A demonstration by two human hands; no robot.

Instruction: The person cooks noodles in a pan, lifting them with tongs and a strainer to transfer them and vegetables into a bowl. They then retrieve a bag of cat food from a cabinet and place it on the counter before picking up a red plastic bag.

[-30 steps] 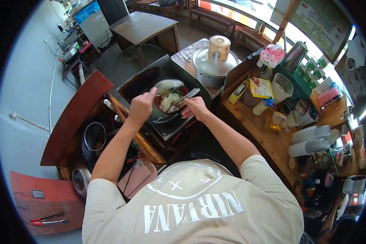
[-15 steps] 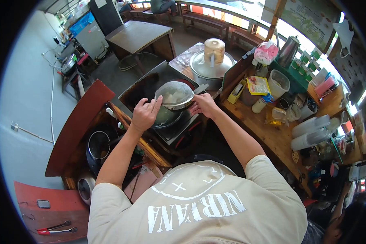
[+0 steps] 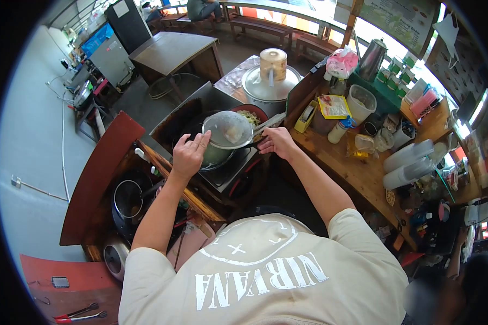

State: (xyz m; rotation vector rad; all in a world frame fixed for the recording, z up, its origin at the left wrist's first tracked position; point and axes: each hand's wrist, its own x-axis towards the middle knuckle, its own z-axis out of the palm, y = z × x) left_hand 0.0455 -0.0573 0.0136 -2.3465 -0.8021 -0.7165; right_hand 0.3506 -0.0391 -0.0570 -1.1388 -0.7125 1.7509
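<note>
A round mesh strainer [image 3: 228, 123] with a pale lump in it is held tilted over a dark pot [image 3: 217, 157] on the stove. My left hand [image 3: 190, 154] grips its left rim, fingers pointing up along the edge. My right hand [image 3: 277, 142] is closed at its right side, where the handle seems to be, mostly hidden by the fingers. Just behind the strainer sits a red-rimmed pan [image 3: 259, 111] of shredded food. A light-coloured utensil [image 3: 271, 122] lies across that pan's right side.
A lidded pot [image 3: 249, 84] stands beyond the stove, a container on its lid. On the right, a wooden counter [image 3: 331, 157] carries jars, a yellow packet [image 3: 334, 106] and stacked plastic cups [image 3: 412, 165]. To the left rises a red-brown panel [image 3: 100, 179]. People sit far back.
The view has shifted slightly. The strainer has tipped so more of its inside shows, and the red-rimmed pan behind it has come into clearer view. Both hands keep their places on it.
</note>
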